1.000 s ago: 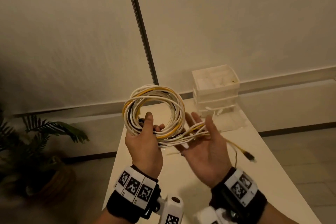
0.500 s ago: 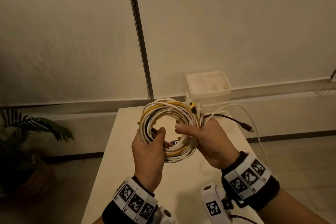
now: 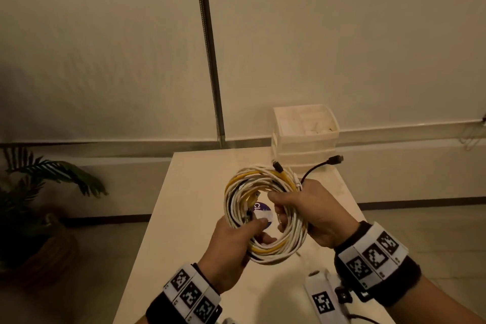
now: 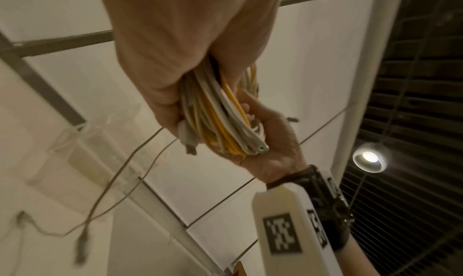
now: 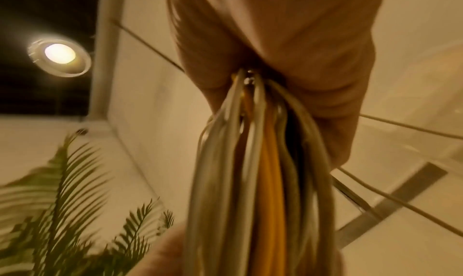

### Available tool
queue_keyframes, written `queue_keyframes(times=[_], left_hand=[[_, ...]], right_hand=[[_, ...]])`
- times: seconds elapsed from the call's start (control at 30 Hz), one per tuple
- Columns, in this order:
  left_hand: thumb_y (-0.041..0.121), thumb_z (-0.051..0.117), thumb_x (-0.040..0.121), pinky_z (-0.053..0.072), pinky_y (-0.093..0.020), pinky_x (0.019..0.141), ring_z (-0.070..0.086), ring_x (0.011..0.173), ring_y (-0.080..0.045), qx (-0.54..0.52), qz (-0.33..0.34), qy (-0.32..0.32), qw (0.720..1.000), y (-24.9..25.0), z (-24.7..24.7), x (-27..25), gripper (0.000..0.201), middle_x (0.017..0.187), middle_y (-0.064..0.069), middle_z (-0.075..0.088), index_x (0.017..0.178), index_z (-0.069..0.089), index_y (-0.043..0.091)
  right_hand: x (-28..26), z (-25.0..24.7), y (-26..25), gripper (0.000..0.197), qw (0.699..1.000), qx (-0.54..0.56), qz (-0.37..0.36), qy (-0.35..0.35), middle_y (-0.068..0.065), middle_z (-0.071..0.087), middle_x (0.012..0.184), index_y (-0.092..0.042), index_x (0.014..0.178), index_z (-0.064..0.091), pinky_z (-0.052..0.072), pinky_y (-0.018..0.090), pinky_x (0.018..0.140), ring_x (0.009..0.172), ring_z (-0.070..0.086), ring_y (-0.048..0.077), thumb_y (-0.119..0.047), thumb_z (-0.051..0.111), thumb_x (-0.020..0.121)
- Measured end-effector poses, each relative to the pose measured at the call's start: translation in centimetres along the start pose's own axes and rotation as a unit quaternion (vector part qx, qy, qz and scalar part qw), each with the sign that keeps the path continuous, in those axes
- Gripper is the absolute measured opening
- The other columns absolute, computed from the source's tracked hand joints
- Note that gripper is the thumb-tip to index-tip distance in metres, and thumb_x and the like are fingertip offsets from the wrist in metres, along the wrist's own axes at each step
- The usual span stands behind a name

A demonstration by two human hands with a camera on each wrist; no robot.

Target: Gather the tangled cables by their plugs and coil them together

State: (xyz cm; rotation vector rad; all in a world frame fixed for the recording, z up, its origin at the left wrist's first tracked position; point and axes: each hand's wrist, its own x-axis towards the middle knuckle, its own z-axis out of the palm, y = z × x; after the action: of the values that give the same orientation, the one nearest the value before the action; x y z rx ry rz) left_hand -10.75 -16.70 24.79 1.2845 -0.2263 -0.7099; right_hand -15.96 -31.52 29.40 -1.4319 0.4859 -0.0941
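A round coil of white, yellow and black cables [image 3: 263, 179] hangs in the air above the white table [image 3: 184, 218]. My left hand [image 3: 236, 234] grips the coil's lower left side, thumb laid inside the ring. My right hand [image 3: 294, 202] grips its right side, fingers curled through the ring. A black plug [image 3: 336, 158] on a short black lead sticks out to the upper right, and another dark plug [image 3: 277, 166] juts from the coil's top. The left wrist view shows the cable bundle [image 4: 225, 121] running through both hands; in the right wrist view the cable strands [image 5: 263, 171] leave my fist.
A stack of white plastic drawers [image 3: 305, 137] stands at the table's far right corner. A purple and white round label [image 3: 261, 212] lies on the table, seen through the coil. A potted palm [image 3: 39, 192] stands on the floor to the left. A metal pole [image 3: 207, 47] runs up the wall.
My right hand, palm-up and open under loose strands a second ago, has closed on the coil's right side. The coil has come lower and nearer, with the loose ends drawn in.
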Motion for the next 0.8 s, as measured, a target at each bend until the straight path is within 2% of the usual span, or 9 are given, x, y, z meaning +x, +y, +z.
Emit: queue_keyframes(times=[0.1,0.2,0.27,0.4,0.5,0.63,0.7,0.73,0.8], left_hand=[[0.0,0.066,0.088,0.055,-0.04,0.071,0.067,0.077,-0.028,-0.058,-0.051,0.004,0.997,-1.8,0.3,-0.2,0.023,0.091,-0.019,0.069,0.109,0.069,0.006],[0.005,0.071,0.085,0.056,-0.043,0.075,0.068,0.086,-0.034,-0.11,-0.095,0.004,0.989,-3.1,1.0,-0.2,0.033,0.093,-0.022,0.067,0.117,0.066,0.004],[0.006,0.07,0.086,0.056,-0.041,0.073,0.07,0.08,-0.031,-0.147,-0.087,0.038,0.985,-3.2,1.3,0.2,0.03,0.089,-0.02,0.067,0.115,0.065,0.002],[0.009,0.068,0.089,0.057,-0.039,0.072,0.069,0.071,-0.027,-0.181,-0.025,0.131,0.974,-2.1,2.1,1.2,0.01,0.079,-0.015,0.066,0.098,0.068,0.004],[0.01,0.066,0.091,0.055,-0.033,0.059,0.06,0.06,-0.023,-0.208,0.011,0.178,0.962,-1.2,2.5,1.8,0.008,0.067,-0.013,0.058,0.091,0.061,0.004],[0.006,0.063,0.092,0.052,-0.028,0.05,0.05,0.05,-0.017,-0.246,0.018,0.214,0.945,-0.9,3.2,2.1,0.003,0.053,-0.004,0.05,0.092,0.06,0.006],[0.004,0.063,0.091,0.051,-0.027,0.048,0.048,0.046,-0.015,-0.257,0.018,0.223,0.94,-0.9,3.4,1.9,0.004,0.052,-0.001,0.049,0.091,0.06,0.007],[0.003,0.063,0.091,0.051,-0.028,0.049,0.046,0.044,-0.014,-0.261,0.016,0.226,0.938,-0.9,3.5,1.9,0.006,0.051,-0.001,0.048,0.089,0.059,0.007],[0.002,0.062,0.092,0.048,-0.028,0.05,0.044,0.039,-0.014,-0.27,0.007,0.235,0.934,-0.5,3.2,2.1,0.014,0.048,0.0,0.045,0.081,0.055,0.008]], right_hand=[[0.0,0.3,0.0,0.016,0.993,-0.105,-0.051,0.01,0.012,0.048,0.052,-0.003,0.069,0.06,0.046,0.034,0.05,0.044,0.045,0.023,-0.008,0.067,0.083],[0.1,0.4,-0.3,0.015,0.985,-0.16,-0.066,0.014,0.012,0.041,0.057,-0.007,0.072,0.055,0.041,0.035,0.052,0.047,0.043,0.023,-0.012,0.069,0.078],[0.0,0.4,-0.4,0.017,0.982,-0.173,-0.074,0.025,0.01,0.045,0.054,-0.008,0.069,0.056,0.043,0.035,0.053,0.045,0.046,0.021,-0.012,0.069,0.079],[-0.4,0.0,-0.6,0.007,0.99,-0.088,-0.101,0.037,0.012,0.059,0.062,0.001,0.081,0.066,0.05,0.032,0.052,0.054,0.057,0.025,-0.006,0.068,0.083],[-0.3,-0.3,-0.3,0.014,0.994,-0.024,-0.097,0.052,0.021,0.067,0.075,0.003,0.092,0.068,0.056,0.034,0.061,0.066,0.066,0.03,-0.004,0.07,0.08],[-0.2,-0.6,0.3,0.009,0.993,0.011,-0.106,0.058,0.009,0.072,0.07,-0.005,0.089,0.072,0.053,0.021,0.055,0.063,0.069,0.017,-0.003,0.071,0.08],[-0.3,-0.7,0.4,0.013,0.992,0.058,-0.1,0.042,0.008,0.072,0.071,-0.006,0.092,0.071,0.053,0.021,0.055,0.063,0.07,0.016,-0.002,0.07,0.079],[-0.5,-0.8,0.5,0.019,0.99,0.093,-0.1,0.025,0.01,0.073,0.078,-0.006,0.096,0.07,0.055,0.024,0.059,0.07,0.071,0.019,-0.005,0.072,0.077],[-0.5,-1.5,1.2,0.05,0.976,0.191,-0.103,-0.003,0.019,0.07,0.106,-0.001,0.114,0.063,0.057,0.038,0.084,0.099,0.068,0.03,-0.018,0.08,0.07]])
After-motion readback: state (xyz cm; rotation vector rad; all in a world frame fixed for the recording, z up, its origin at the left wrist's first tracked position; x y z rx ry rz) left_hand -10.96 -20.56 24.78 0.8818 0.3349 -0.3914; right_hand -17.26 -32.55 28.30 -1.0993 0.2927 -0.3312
